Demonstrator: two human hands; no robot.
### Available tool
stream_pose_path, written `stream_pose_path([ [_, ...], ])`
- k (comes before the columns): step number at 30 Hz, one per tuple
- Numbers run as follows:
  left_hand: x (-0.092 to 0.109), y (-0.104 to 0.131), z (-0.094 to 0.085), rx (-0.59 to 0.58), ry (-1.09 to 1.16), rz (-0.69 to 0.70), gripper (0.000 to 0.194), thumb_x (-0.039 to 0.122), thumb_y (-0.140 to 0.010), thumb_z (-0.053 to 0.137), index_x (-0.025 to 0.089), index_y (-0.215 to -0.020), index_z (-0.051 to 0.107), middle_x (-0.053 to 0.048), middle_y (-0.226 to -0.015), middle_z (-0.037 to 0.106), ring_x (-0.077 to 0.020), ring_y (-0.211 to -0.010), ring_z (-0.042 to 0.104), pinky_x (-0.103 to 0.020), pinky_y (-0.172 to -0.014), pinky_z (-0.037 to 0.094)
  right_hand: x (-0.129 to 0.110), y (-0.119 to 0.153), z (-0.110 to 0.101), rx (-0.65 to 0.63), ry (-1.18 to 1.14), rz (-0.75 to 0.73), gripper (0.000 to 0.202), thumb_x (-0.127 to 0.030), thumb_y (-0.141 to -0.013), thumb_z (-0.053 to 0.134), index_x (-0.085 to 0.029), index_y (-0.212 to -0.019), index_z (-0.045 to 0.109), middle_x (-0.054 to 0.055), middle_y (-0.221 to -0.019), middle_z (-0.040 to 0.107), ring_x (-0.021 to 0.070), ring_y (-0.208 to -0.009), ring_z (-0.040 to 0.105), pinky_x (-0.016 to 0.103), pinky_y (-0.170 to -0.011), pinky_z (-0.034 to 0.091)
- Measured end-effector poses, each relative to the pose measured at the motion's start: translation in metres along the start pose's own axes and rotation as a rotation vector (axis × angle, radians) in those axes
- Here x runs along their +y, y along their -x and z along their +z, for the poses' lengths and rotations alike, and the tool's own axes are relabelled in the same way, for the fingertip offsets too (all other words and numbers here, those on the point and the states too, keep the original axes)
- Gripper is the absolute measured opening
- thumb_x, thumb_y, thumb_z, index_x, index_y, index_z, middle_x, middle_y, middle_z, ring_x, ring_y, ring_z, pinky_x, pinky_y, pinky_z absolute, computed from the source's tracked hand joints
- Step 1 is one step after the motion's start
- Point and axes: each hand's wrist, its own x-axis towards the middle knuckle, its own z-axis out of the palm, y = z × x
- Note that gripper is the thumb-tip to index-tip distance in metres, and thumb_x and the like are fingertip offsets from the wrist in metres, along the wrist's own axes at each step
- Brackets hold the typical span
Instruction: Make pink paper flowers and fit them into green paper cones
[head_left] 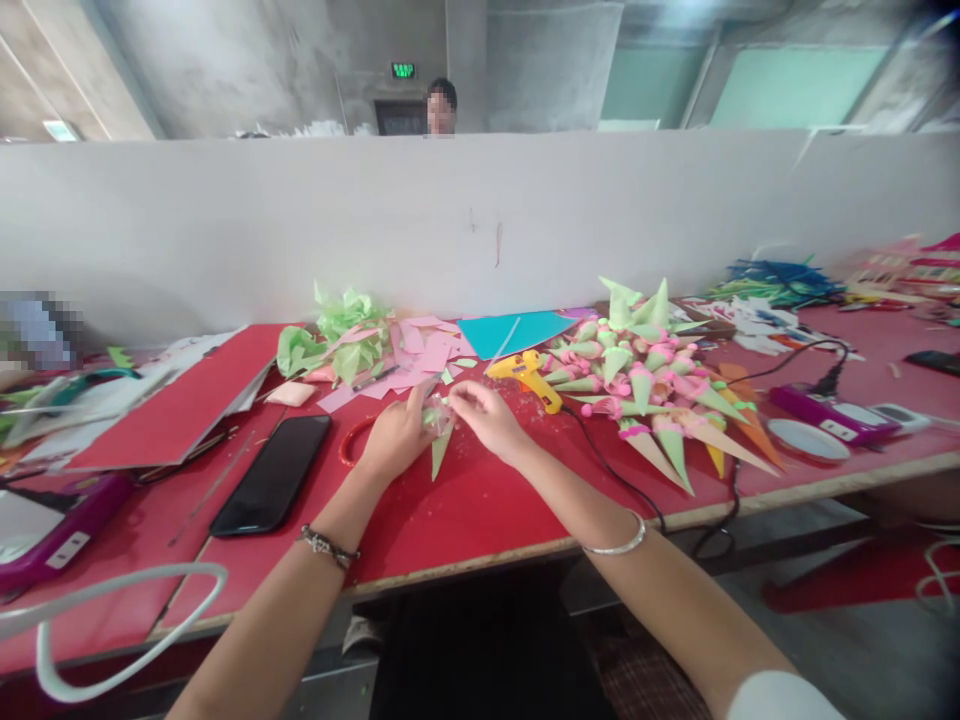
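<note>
A small pale green paper cone (441,456) points down from between the fingers of my left hand (396,436), which is closed around its upper end. Something pale and crinkled shows at the cone's top, too small to make out. My right hand (489,422) pinches at that top end, fingertips together; what lies between them is hidden. Beyond the right hand lies a yellow glue gun (529,376) with a clear glue stick (511,335) in its back. Red-handled scissors (352,440) appear partly hidden behind my left hand.
A heap of green and pink paper cones (645,375) spreads at the right. Pink paper pieces (431,350), green crumpled paper (345,330) and a teal sheet (517,332) lie behind. A black phone (274,475) is at left. Purple power strips (832,412) and cords flank both sides.
</note>
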Motion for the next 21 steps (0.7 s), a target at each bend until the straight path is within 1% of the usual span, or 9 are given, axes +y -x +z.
stream_pose_path([
  [2,-0.002,0.001,0.0,0.002,-0.003,-0.017,0.053,0.028,-0.077,0.048,0.015,-0.124,0.027,-0.012,-0.094,0.063,-0.0257,-0.083,0.061,-0.032,-0.066,0.045,-0.002,-0.001,0.0,0.066,-0.125,0.047,0.012,-0.031,-0.074,0.051,-0.019,-0.072,0.05,-0.003,-0.06,0.055,0.0116,-0.057,0.055,0.025,-0.057,0.045],
  [4,-0.003,0.001,0.0,0.004,-0.006,-0.038,0.054,0.028,-0.077,0.048,0.014,-0.125,0.027,-0.011,-0.093,0.063,-0.0261,-0.084,0.06,-0.032,-0.067,0.045,-0.003,-0.001,0.0,0.106,-0.178,0.048,0.011,-0.03,-0.07,0.055,-0.019,-0.072,0.052,-0.002,-0.063,0.057,0.012,-0.06,0.057,0.026,-0.06,0.046],
  [7,-0.002,0.001,-0.001,0.006,0.016,-0.056,0.055,0.03,-0.077,0.049,0.015,-0.125,0.026,-0.01,-0.094,0.063,-0.0257,-0.085,0.06,-0.032,-0.068,0.045,-0.003,0.0,-0.001,0.072,-0.124,0.011,0.009,-0.026,-0.067,0.059,-0.019,-0.072,0.057,-0.001,-0.067,0.06,0.0127,-0.063,0.059,0.027,-0.064,0.048],
  [11,0.0,0.001,-0.001,0.013,0.047,-0.063,0.054,0.031,-0.077,0.049,0.017,-0.124,0.027,-0.009,-0.095,0.063,-0.0248,-0.084,0.06,-0.031,-0.067,0.045,-0.001,0.001,-0.002,0.006,-0.011,-0.031,0.012,-0.025,-0.068,0.059,-0.017,-0.076,0.063,0.002,-0.073,0.064,0.0139,-0.068,0.06,0.027,-0.066,0.049],
  [15,0.002,0.001,-0.001,0.016,0.046,-0.064,0.056,0.03,-0.076,0.05,0.016,-0.124,0.027,-0.009,-0.095,0.063,-0.0246,-0.084,0.06,-0.031,-0.067,0.045,0.002,0.001,-0.001,-0.005,0.045,-0.07,0.012,-0.025,-0.069,0.059,-0.016,-0.076,0.064,0.003,-0.074,0.065,0.0143,-0.068,0.061,0.026,-0.066,0.049],
  [21,0.002,0.001,-0.001,0.027,0.025,-0.058,0.055,0.032,-0.076,0.05,0.016,-0.125,0.029,-0.009,-0.096,0.064,-0.0245,-0.082,0.061,-0.031,-0.066,0.045,0.008,0.0,0.001,0.011,0.056,-0.048,0.014,-0.026,-0.068,0.059,-0.016,-0.076,0.064,0.004,-0.073,0.065,0.0162,-0.066,0.061,0.029,-0.064,0.05],
])
